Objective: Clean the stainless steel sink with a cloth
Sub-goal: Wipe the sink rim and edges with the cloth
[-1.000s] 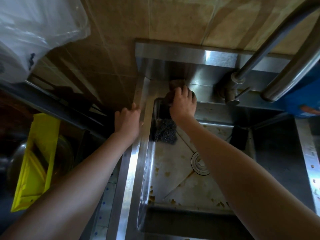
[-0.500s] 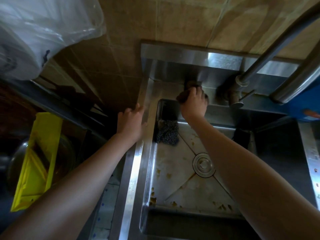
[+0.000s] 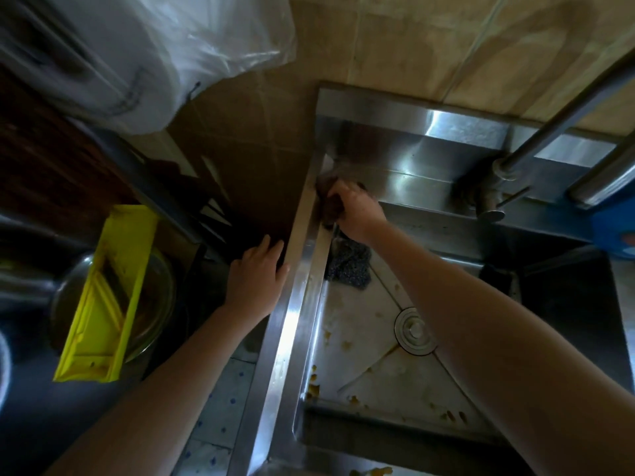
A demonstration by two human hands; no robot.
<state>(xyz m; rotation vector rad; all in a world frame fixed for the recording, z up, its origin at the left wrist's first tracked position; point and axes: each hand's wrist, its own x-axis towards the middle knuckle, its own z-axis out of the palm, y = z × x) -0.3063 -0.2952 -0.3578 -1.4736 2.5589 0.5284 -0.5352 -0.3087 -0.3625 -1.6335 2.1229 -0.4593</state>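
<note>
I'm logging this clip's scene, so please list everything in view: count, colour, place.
sink: 1, stainless steel, centre, yellowish food bits on its floor
drain: 1, metal, middle of sink floor
cloth: 1, dark brown, at sink's far-left corner rim
scouring pad: 1, dark grey, sink floor near the far-left corner
faucet: 1, metal, behind the basin
plastic bag: 1, clear, top left
yellow tray: 1, yellow, left, over a glass bowl
glass bowl: 1, clear, left
blue object: 1, right edge, unclear what
left hand: flat on sink's left rim
right hand: gripping the cloth
</note>
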